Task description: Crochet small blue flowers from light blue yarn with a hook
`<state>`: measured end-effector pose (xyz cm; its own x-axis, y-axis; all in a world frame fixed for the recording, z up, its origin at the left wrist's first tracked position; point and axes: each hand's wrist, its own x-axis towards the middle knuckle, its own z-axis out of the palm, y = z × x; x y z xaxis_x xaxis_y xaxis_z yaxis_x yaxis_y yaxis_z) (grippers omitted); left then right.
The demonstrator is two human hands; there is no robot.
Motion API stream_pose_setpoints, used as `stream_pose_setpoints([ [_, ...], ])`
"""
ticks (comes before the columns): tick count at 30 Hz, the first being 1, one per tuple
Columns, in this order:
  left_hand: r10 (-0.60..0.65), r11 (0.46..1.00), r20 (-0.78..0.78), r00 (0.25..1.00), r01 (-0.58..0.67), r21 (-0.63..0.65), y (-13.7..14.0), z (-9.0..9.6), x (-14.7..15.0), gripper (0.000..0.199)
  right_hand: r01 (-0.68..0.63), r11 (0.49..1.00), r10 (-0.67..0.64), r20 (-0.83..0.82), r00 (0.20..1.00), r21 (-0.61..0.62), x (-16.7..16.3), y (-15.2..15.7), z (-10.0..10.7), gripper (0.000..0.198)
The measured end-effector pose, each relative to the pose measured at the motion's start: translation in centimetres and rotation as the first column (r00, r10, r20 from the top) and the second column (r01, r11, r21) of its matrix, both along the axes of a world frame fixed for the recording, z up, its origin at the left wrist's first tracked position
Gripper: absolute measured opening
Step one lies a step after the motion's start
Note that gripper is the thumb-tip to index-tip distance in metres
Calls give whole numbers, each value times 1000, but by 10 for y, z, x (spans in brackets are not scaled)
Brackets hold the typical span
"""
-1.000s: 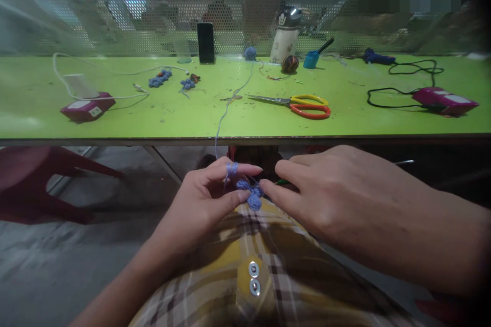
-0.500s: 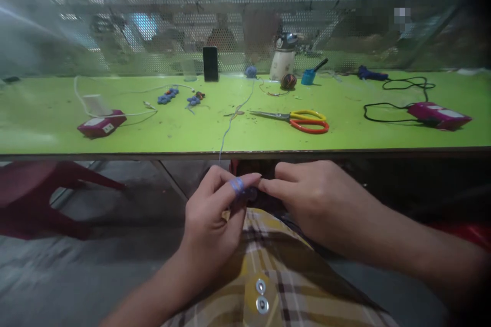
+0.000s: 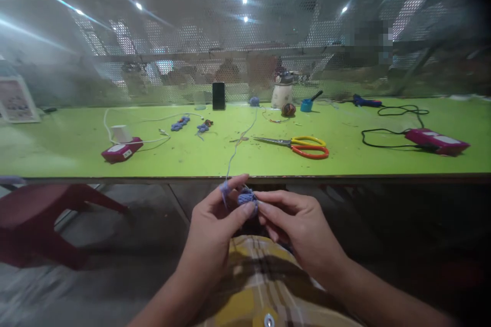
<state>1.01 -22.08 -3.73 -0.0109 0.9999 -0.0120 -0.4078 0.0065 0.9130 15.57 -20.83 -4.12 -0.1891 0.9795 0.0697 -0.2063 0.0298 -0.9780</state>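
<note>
A small crocheted piece of blue-purple yarn (image 3: 246, 198) is pinched between the thumb and fingers of my left hand (image 3: 213, 222). Yarn loops round my raised left index finger, and its strand (image 3: 233, 154) runs over the table edge to a blue yarn ball (image 3: 254, 101) at the back. My right hand (image 3: 303, 219) is closed in a pinch at the piece's right edge. Whatever thin thing its fingertips grip is hidden; a fine light line shows just above the piece. Scissors (image 3: 295, 146) with yellow and red handles lie beyond my hands.
On the green table (image 3: 192, 158) are crocheted bits (image 3: 180, 123), a dark multicoloured yarn ball (image 3: 288, 110), a phone (image 3: 218, 96), a bottle (image 3: 282, 94), a blue cup (image 3: 306, 106) and two magenta power boxes, left (image 3: 121, 150) and right (image 3: 437, 141). A stool (image 3: 49, 219) stands lower left.
The view has tilted up, so the table sits lower in it. My right hand has turned and come in against the crocheted piece, which now shows between both hands.
</note>
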Motion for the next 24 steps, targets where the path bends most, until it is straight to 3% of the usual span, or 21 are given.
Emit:
stream_pose_setpoints([
  [2,-59,997,86,995,64,-48,3,1,-3,40,1,972,-42,169,985,236,7,3,1,16],
  [3,-82,994,91,992,88,-60,4,2,-5,40,-24,923,-83,260,962,385,12,4,2,17],
  [5,-126,989,76,989,131,-67,4,3,-8,38,-137,756,-185,410,893,640,23,6,6,24],
  [8,-172,983,40,984,174,-62,3,4,-12,33,-349,565,-303,581,755,748,39,8,12,34],
  [11,-170,985,-34,985,169,-37,3,5,-16,27,-491,472,-424,677,601,732,50,7,20,38],
  [14,-194,980,-120,974,198,23,4,7,-20,15,-583,447,-459,734,501,678,55,6,31,38],
  [18,-323,940,-117,939,333,76,7,12,-24,4,-645,515,-347,825,445,565,58,8,49,36],
  [24,-391,919,-68,918,394,30,11,12,-26,9,-609,641,57,762,645,468,60,15,54,29],
])
